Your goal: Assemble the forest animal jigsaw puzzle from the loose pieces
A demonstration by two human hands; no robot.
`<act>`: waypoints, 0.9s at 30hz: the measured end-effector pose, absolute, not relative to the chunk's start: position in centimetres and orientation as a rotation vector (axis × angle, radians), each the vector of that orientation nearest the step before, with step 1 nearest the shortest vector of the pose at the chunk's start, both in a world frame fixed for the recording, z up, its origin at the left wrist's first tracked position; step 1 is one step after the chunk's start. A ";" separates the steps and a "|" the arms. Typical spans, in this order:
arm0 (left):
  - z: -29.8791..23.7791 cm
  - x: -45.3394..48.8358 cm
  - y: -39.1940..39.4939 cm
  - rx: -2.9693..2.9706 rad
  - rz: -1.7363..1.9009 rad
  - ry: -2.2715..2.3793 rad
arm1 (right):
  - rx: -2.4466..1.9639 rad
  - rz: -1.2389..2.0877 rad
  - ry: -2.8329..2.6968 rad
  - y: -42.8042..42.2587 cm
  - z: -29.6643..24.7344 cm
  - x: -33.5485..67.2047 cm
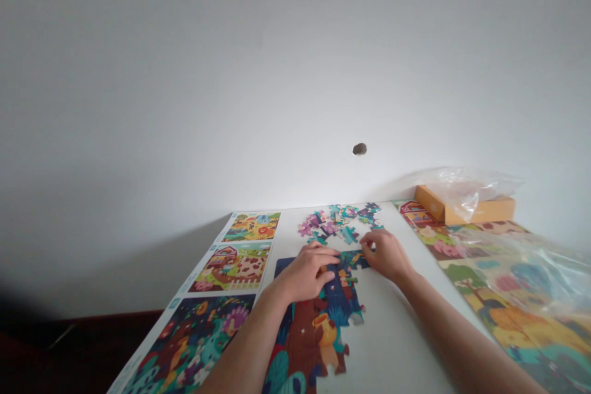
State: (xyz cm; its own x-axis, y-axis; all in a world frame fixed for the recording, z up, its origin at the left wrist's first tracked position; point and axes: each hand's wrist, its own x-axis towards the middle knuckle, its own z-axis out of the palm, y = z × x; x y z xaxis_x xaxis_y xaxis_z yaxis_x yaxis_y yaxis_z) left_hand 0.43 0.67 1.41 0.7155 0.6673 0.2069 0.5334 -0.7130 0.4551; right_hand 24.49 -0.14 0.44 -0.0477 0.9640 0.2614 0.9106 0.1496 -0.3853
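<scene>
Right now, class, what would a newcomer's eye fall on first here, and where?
The left hand, on the partly joined puzzle, and the right hand, at its far right edge, draw the eye first. Just beyond them lies a bright scatter of loose pieces. An orange box draped with clear plastic stands at right, and a dark hole pierces the pale wall.

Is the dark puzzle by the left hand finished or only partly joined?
Only partly joined: the puzzle's right side shows bare tabs and notches, and loose pieces lie scattered beyond it.
</scene>
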 end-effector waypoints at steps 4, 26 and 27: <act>1.0 0.1 1.4 2.573 0.748 1.354 | -1.676 0.096 -2.129 -0.3 0.3 24.1; -0.4 -0.4 1.7 2.479 0.582 1.734 | -2.044 0.170 -1.853 1.1 -1.1 25.1; -0.4 -0.4 1.7 2.484 0.573 1.729 | -2.009 0.172 -1.878 1.1 -1.1 25.0</act>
State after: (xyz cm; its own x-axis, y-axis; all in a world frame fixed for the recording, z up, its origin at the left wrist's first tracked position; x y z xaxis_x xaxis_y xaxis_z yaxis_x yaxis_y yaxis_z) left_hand -0.35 1.75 -0.42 0.3012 0.9159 0.2652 0.8932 -0.3684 0.2578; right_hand 25.03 1.09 -1.11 0.0975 0.9807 0.1692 0.9338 -0.0313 -0.3563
